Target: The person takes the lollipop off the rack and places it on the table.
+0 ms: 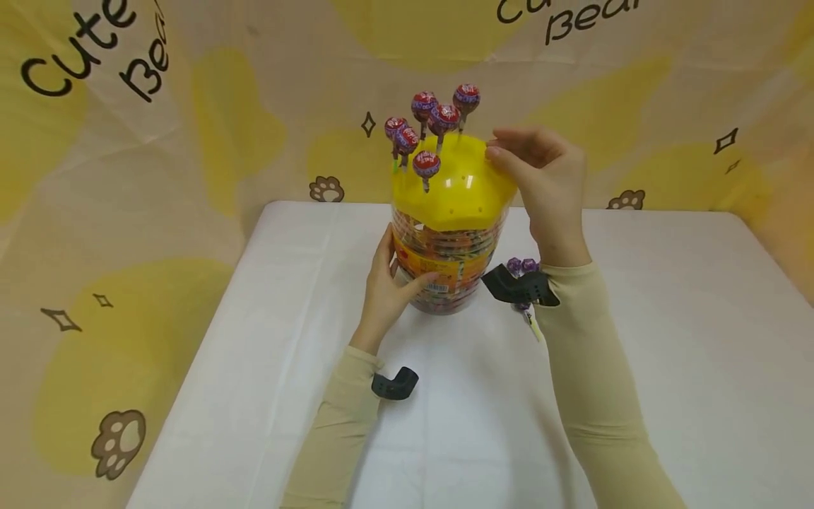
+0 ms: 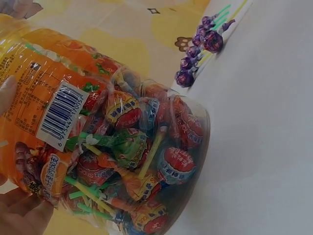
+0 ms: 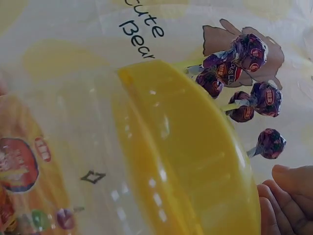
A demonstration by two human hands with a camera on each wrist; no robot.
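We see the clear jar [image 1: 448, 254] on the white table [image 1: 254, 396], its long axis roughly upright, yellow lid [image 1: 470, 185] uppermost, with purple-red lollipops [image 1: 444, 119] standing heads-up on it. Our left hand [image 1: 389, 293] grips the jar's side; our right hand [image 1: 552, 187], apart from it, has bent fingers at the lid's right edge, and we cannot tell whether they hold anything.
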